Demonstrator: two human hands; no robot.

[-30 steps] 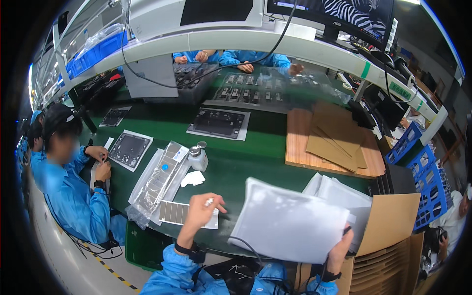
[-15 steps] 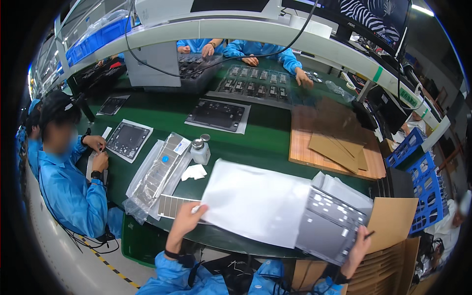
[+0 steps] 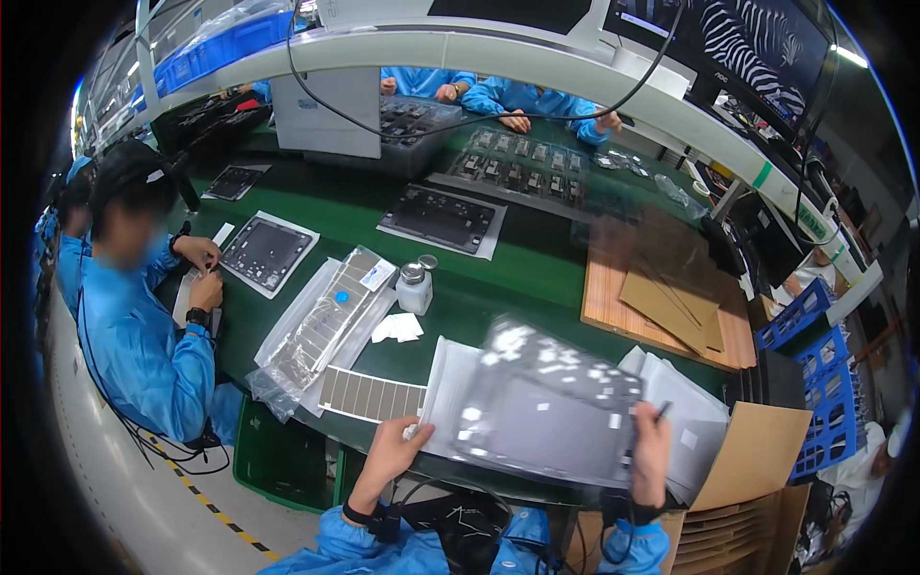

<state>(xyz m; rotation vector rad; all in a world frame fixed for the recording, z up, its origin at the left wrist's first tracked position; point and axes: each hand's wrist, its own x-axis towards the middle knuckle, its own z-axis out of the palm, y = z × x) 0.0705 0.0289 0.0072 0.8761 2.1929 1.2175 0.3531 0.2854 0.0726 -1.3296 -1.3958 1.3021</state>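
Note:
My left hand (image 3: 391, 458) pinches the lower left edge of a white sheet (image 3: 447, 376), thumb and fingers closed. Over that sheet, a flat dark grey panel (image 3: 556, 422) with many small white patches is smeared by motion. Closed on the panel's right edge is my right hand (image 3: 652, 455). A thin dark pen-like stick (image 3: 662, 412) juts out of the same hand; its kind cannot be made out. Just left of the sheet lies a strip of grey-brown rectangular stickers (image 3: 372, 395). Beyond it are small white squares (image 3: 397, 328) and a white pump bottle (image 3: 414, 287).
White sheets or sleeves (image 3: 685, 398) lie at the right, beside a cardboard piece (image 3: 752, 455). A wooden board (image 3: 613, 302) bears brown card sheets. More dark panels (image 3: 446, 220) and a component tray (image 3: 522, 168) lie farther back. A co-worker (image 3: 144, 316) sits at the left.
The dark panel has moved left and up, from the right side to over the white sheet, with my right hand on it. My left hand still holds the sheet. The whole view has shifted slightly.

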